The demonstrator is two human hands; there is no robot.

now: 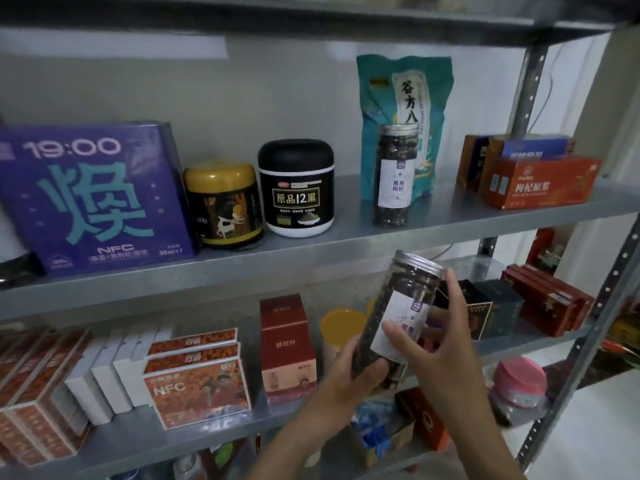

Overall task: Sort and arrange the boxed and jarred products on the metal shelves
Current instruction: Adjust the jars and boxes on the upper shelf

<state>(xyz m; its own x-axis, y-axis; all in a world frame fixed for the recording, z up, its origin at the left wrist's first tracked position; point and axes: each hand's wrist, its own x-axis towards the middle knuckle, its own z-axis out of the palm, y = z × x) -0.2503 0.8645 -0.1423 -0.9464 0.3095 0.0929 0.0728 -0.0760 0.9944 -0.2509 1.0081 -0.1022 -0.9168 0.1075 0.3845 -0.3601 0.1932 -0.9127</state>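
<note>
Both hands gripping tilted jar, left hand, right hand

The shelf is plain dull grey. The big box is deep purple, with a teal character and a pale "19:00". The gold-lidded jar wears a black and brown label with a white figure. The black-lidded jar has a white body and gold lettering on black. The pouch is teal with a cream panel. The silver-lidded jar shows dark contents and a white label marked purple. Lower down there are white boxes, orange speckled boxes and 1 pink lid.
</note>
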